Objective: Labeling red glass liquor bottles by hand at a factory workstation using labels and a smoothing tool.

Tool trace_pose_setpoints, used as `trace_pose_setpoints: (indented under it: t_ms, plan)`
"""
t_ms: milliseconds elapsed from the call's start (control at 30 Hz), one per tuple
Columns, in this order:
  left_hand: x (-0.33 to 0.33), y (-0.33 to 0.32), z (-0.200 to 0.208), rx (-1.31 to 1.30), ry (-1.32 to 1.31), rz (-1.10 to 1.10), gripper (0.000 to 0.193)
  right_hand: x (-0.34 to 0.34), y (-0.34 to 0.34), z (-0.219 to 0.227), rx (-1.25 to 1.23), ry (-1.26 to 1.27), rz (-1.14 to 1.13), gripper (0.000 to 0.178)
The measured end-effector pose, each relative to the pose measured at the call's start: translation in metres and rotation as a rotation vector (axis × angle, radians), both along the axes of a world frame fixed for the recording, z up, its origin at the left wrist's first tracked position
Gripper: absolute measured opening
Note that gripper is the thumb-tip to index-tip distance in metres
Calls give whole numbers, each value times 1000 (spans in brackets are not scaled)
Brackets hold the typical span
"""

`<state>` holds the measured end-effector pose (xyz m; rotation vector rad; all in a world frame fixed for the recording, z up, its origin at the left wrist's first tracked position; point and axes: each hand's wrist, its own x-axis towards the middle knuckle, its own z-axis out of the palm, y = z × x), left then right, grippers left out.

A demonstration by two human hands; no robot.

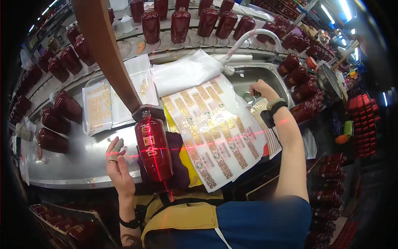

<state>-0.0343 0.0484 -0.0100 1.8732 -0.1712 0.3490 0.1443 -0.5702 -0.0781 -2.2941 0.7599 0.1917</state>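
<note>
A dark red glass bottle with gold lettering lies before me, its neck end at a block on the foot of a brown post. Crossed red light lines fall on it. Just left of the bottle, my left hand is open, fingers apart, a grey-green cover on one finger; it holds nothing. My right hand reaches over the metal sink with fingers curled; what is in them, if anything, I cannot make out. Between the bottle and my right forearm lies a large sheet of gold decals.
The brown post slants across the view. A white curved faucet rises behind the sink. Several red bottles line the curved conveyor; others stand at left and right. A smaller decal sheet lies left.
</note>
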Motion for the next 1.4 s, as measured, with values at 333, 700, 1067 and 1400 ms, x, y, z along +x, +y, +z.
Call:
trace_pose_setpoints:
  t_ms: [333,700,1067,1400]
  plan:
    - [-1,0,3,86,19,51,45,15,52,-10,533,-64,22,47]
    - [2,-10,9,32,-68,-19,44,10,101,21,27,60,176,51]
    - [13,-10,34,8,-135,-92,35,-48,136,106,-240,-746,229,14]
    - [32,-85,95,182,-345,-346,63,-114,272,190,-517,-1021,965,16]
